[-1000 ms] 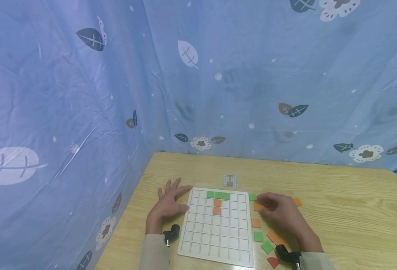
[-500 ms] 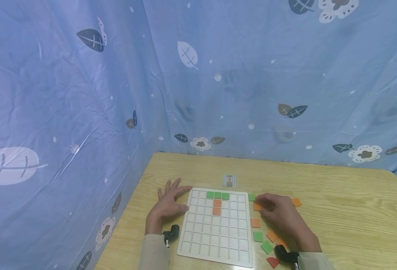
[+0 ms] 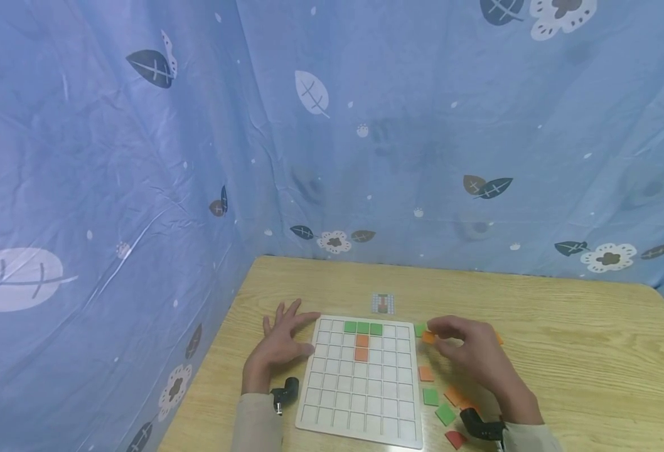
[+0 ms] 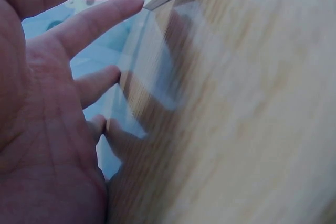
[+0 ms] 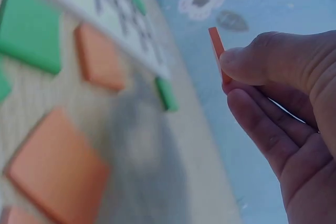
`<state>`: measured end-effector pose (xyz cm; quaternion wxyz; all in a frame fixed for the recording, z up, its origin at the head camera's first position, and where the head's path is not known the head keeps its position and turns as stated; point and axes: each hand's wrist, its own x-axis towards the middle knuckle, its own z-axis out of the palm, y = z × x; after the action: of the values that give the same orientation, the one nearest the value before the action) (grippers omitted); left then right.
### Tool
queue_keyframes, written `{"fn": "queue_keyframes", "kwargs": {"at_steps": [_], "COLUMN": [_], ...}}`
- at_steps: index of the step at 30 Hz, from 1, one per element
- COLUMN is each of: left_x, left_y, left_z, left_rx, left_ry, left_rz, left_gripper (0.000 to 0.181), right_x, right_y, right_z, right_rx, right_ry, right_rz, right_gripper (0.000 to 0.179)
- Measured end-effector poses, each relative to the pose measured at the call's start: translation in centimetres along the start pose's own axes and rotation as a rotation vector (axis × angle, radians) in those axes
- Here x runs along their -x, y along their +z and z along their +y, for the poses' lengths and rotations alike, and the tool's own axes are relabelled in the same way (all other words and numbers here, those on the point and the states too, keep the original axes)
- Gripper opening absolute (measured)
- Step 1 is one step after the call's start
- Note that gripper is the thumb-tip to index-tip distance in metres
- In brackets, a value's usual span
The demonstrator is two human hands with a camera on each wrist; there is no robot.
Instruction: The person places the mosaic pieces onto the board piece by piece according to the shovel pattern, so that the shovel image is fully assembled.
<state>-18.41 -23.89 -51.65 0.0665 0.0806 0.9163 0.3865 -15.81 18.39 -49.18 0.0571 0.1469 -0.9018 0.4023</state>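
Observation:
A white grid board (image 3: 360, 402) lies on the table, with three green tiles (image 3: 363, 327) in its top row and two orange tiles (image 3: 361, 347) in a column below. My left hand (image 3: 280, 345) touches the board's left edge with thumb and index finger, its fingers spread and fairly straight. Right of the board, my right hand (image 3: 476, 351) pinches a thin orange square tile (image 5: 216, 45) between thumb and fingers. That tile is clear of the table in the right wrist view, and part of it is hidden by the thumb.
Loose green tiles (image 3: 430, 397), orange tiles (image 3: 425, 373) and a red quarter-round piece (image 3: 455, 439) lie right of the board. Behind it sits a small pattern card (image 3: 383, 304). A blue patterned curtain (image 3: 400, 157) hangs along the table's back and left.
My right hand has lifted the orange tile off the table beside the board's upper right corner. The left hand has kept its place at the board's edge.

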Motion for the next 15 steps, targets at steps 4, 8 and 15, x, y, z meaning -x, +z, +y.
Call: {"fn": "queue_keyframes", "kwargs": {"at_steps": [4, 8, 15], "left_x": [0.0, 0.0, 0.0], "left_y": [0.0, 0.0, 0.0], "left_z": [0.0, 0.0, -0.1], "left_rx": [0.001, -0.004, -0.009], "left_ry": [-0.002, -0.005, -0.003], "left_rz": [0.002, 0.005, 0.004], "left_gripper": [0.077, 0.077, 0.077], "right_x": [0.1, 0.2, 0.3], "right_y": [-0.4, -0.5, 0.4], "right_z": [-1.3, -2.9, -5.1], "right_rx": [0.014, 0.014, -0.026], "right_ry": [-0.050, -0.085, -0.111], "right_rz": [0.021, 0.040, 0.011], "right_gripper": [0.032, 0.032, 0.035]}}
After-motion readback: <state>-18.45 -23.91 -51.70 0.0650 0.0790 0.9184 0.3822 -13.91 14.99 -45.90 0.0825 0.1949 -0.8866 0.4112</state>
